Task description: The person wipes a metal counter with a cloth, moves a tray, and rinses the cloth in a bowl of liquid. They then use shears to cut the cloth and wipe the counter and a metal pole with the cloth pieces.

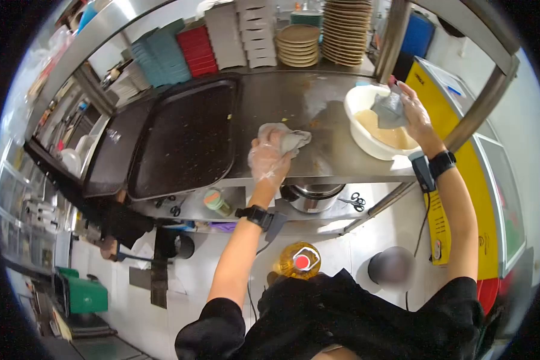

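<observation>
My left hand (269,161), in a clear plastic glove, presses a crumpled light-grey cloth (294,141) onto the steel worktop (270,96). Its fingers are closed over the cloth, and small food scraps lie nearby. At the right end of the worktop stands a white basin (359,135) with cloudy beige water in it. Over the basin, my right hand (415,114) grips a darker grey cloth (389,111), which hangs at the water. A small reddish bit shows near the fingertips; I cannot make it out.
Two dark trays, the larger one (186,138) nearer me, lie left of my left hand. Stacked plates (345,30) and red bowls (197,51) line the back. Metal posts (393,39) frame the worktop. Below are scissors (357,202), a pot (312,199) and an oil bottle (300,260).
</observation>
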Tool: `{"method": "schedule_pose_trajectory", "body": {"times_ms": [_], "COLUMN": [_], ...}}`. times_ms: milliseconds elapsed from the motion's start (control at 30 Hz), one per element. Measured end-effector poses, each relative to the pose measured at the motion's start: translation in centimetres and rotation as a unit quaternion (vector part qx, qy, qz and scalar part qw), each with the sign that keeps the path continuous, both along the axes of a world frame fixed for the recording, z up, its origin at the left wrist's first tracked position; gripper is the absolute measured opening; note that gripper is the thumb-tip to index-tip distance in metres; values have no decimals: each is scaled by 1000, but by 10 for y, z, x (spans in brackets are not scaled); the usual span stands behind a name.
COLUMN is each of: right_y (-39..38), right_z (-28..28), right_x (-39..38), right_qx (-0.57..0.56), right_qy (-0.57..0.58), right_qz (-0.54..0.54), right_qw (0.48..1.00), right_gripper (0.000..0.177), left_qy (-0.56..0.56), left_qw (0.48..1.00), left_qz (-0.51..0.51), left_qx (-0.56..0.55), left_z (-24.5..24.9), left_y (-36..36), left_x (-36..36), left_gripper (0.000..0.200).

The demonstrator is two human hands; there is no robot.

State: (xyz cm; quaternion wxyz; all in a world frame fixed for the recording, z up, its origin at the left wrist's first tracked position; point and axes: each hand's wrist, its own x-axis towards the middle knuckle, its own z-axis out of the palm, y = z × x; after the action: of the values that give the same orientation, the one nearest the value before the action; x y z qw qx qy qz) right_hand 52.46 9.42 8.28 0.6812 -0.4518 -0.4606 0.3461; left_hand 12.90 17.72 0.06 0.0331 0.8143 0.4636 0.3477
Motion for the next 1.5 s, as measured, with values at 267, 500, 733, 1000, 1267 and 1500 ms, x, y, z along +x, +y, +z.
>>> {"method": "schedule_pose_trajectory", "body": {"times_ms": [267, 500, 733, 1000, 1267, 1500], "right_y": [-35, -25, -35, -29, 47, 119], "right_z": [-8, -31, 5, -9, 36, -32], "right_x": [-18, -7, -57, -39, -140, -175], "right_qx": [138, 101, -145, -66, 23, -201], "right_qy": [-404, -432, 118, 69, -220, -568], "right_qz": [-69, -60, -65, -93, -143, -66], "right_qw": [902, 894, 980, 991, 965, 795], "right_gripper": [52, 49, 77, 63, 39, 79], "left_qy": [-91, -122, -224, -221, -69, -220], "left_qw": [994, 991, 973, 973, 983, 975], "left_qz": [-45, -45, -51, -55, -23, -19], "left_qx": [39, 19, -6, -31, -170, 31], "left_z": [10, 3, 15, 44, 59, 31], "left_y": [-8, 8, 22, 7, 0, -38], "left_x": [-14, -60, -79, -67, 20, -66], "left_gripper": [60, 55, 46, 48, 64, 45]}}
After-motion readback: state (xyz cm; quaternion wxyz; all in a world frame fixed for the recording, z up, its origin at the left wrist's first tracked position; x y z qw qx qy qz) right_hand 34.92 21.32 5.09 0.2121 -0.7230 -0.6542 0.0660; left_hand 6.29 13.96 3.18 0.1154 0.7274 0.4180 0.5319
